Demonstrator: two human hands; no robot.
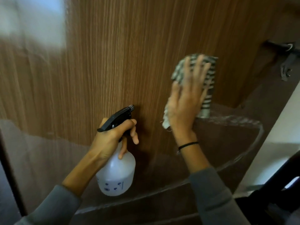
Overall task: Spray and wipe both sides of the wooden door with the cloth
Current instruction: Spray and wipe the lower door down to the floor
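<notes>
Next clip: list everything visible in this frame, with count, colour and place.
wooden door: one, brown with vertical grain, fills most of the view
cloth: one, grey-and-white striped, flat against the door, right of centre
spray bottle: one, translucent white with black trigger head, lower centre, nozzle toward the door
door handle: one, dark, upper right
wristband: one, black, on the right wrist
sleeves: two, grey, bottom edge
left hand: one, lower centre, grips the spray bottle's neck
right hand: one, right of centre, fingers spread, presses the cloth on the door
</notes>
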